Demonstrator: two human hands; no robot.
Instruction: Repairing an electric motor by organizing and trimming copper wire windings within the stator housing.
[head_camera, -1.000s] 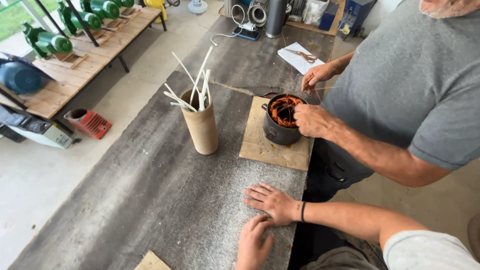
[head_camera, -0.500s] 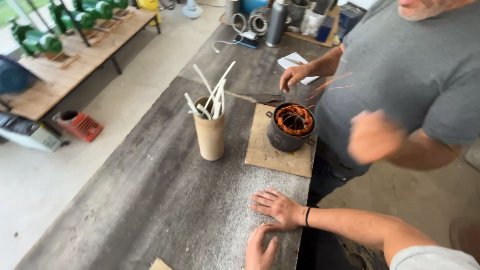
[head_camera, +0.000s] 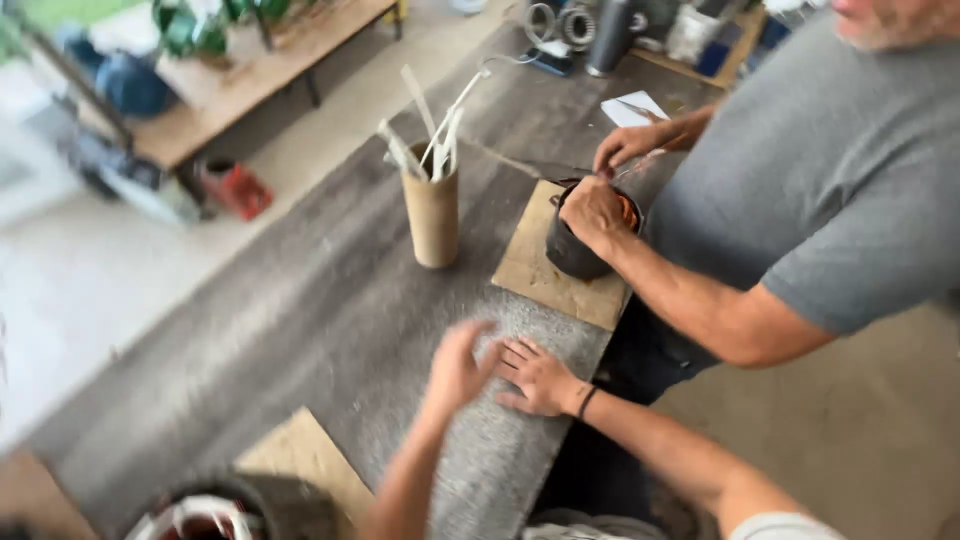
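Hands first: your right hand (head_camera: 540, 378) lies flat, fingers spread, on the grey workbench (head_camera: 330, 300), holding nothing. Your left hand (head_camera: 458, 365) hovers blurred just beside it, loosely open and empty. Across the bench, another person's hand (head_camera: 592, 212) covers a dark motor stator (head_camera: 572, 250) on a cardboard square (head_camera: 545, 278), near a cardboard tube (head_camera: 432, 215) of white strips.

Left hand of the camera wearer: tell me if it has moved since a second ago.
Yes. The left hand has lifted off the table and now hangs blurred beside the right hand, which lies flat.
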